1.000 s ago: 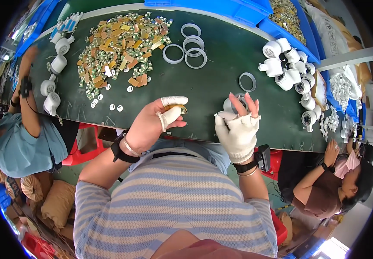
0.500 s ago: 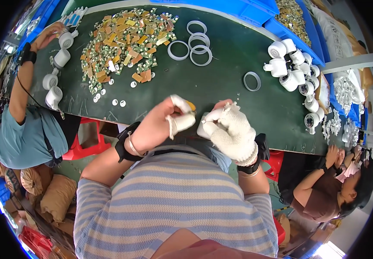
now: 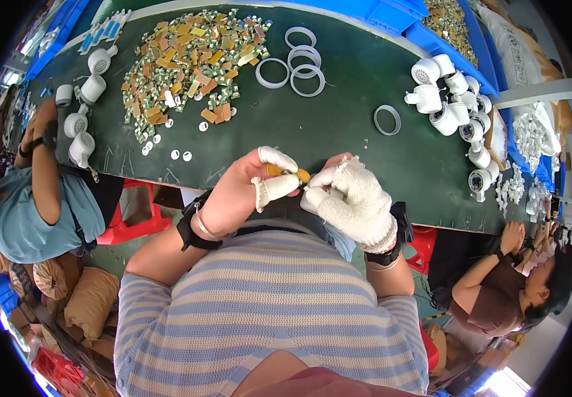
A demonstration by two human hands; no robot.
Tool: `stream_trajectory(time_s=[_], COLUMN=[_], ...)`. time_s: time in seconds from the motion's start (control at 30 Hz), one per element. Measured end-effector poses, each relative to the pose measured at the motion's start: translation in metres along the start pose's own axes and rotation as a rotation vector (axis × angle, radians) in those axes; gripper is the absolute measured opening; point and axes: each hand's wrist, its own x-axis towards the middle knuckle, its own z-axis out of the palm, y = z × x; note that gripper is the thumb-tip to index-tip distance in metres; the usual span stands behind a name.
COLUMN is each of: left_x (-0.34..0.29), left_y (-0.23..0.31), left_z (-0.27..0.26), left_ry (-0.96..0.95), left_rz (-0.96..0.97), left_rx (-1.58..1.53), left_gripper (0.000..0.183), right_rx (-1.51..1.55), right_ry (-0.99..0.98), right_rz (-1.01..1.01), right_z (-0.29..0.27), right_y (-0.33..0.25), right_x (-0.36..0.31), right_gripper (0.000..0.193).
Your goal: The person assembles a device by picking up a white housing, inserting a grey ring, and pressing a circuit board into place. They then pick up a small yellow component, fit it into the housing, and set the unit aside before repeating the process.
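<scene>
Above the near edge of the dark green table, my two hands nearly meet. Finger cots cover the thumb and forefinger of my left hand [image 3: 249, 182], which pinches a small circuit board with an orange-yellow piece [image 3: 304, 175]. A white knitted glove covers my right hand [image 3: 358, 202]. Its fingers are curled around a white plastic part [image 3: 311, 198], mostly hidden by the glove. The board's right end is close to the right fingertips; whether they touch is hard to tell. Beyond my hands lies a heap of small circuit boards [image 3: 196, 56] with orange and yellow pieces.
Several translucent rings [image 3: 273, 73] lie mid-table, with a single ring [image 3: 387, 120] farther right. White round housings [image 3: 444, 99] are grouped at right, others [image 3: 77, 122] at left. Small white discs [image 3: 187, 156] lie near the heap. Blue bins [image 3: 392, 16] line the back. People sit on both sides.
My left hand has moved slightly right, bringing the board's orange-yellow piece closer to my right hand. The person at left has drawn an arm back from the white housings.
</scene>
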Motion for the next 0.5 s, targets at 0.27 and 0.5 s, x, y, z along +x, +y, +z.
stream_trajectory(time_s=[0.27, 0.5], left_x=[0.000, -0.006], left_y=[0.000, 0.023], left_z=[-0.001, 0.010], left_ry=[0.005, -0.047], left_rz=[-0.041, -0.134], left_rx=[-0.043, 0.308], left_gripper=[0.023, 0.026], right_rx=[0.012, -0.025], right_ry=[-0.022, -0.122], right_rz=[0.002, -0.079], right_z=[-0.004, -0.011], right_y=[-0.003, 0.005], right_x=[0.004, 0.007], right_gripper=[0.010, 0.011])
